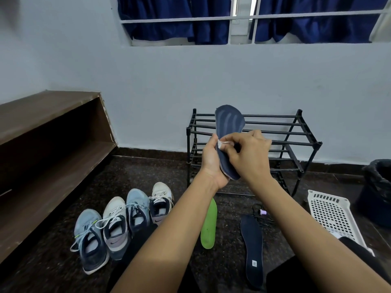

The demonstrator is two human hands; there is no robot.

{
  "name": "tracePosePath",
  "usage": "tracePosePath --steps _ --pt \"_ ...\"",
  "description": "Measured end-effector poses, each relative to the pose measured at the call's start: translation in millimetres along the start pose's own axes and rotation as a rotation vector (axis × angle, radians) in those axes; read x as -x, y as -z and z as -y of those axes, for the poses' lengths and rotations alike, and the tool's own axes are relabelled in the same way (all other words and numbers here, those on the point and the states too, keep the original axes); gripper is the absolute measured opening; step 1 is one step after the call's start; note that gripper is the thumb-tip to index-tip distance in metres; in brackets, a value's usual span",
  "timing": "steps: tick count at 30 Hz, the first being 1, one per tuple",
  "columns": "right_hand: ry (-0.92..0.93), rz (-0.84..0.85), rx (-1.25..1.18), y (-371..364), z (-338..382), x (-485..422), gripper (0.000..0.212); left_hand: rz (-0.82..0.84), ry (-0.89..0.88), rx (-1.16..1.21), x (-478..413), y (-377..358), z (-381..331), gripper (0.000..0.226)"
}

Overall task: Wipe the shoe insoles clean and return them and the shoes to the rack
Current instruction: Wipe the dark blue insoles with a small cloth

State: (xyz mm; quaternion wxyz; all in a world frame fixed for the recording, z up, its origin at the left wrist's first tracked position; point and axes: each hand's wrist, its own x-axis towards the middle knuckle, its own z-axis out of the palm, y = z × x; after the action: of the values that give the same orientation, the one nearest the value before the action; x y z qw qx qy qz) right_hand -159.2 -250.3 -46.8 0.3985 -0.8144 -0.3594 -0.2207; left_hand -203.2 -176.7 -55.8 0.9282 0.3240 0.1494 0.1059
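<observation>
Before the rack (275, 132), left hand (211, 159) holds insole (229, 121); right hand (249, 153) seemingly pinches cloth (222, 143).

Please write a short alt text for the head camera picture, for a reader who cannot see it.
A person's left hand holds a dark blue insole upright while the right hand rubs it with a small white cloth, before an empty black shoe rack. On the floor lie four sneakers, a green insole and another dark insole.

Dim, cool, even light (no hard shadows); wide-angle bending at edges, top-left corner blurred.
</observation>
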Motion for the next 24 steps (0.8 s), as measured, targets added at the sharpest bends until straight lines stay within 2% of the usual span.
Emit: tracePosePath --steps 5,13,17,21,24 --pt "0.117 0.209 -0.131 -1 8 2 0.020 -0.016 -0.070 0.032 -2 12 -18 0.065" --pt "0.141 0.501 -0.256 15 10 7 0.017 0.019 -0.123 0.025 -3 20 -38 0.057" --pt "0.137 0.450 -0.277 15 4 9 0.016 0.004 -0.142 0.037 -4 18 -33 0.060" --pt "0.072 0.247 -0.324 9 2 10 0.016 0.001 -0.097 -0.006 -1 11 -18 0.066" --pt "0.057 0.084 -0.177 3 -2 9 0.011 -0.021 -0.032 -0.039 -1 6 -4 0.069"
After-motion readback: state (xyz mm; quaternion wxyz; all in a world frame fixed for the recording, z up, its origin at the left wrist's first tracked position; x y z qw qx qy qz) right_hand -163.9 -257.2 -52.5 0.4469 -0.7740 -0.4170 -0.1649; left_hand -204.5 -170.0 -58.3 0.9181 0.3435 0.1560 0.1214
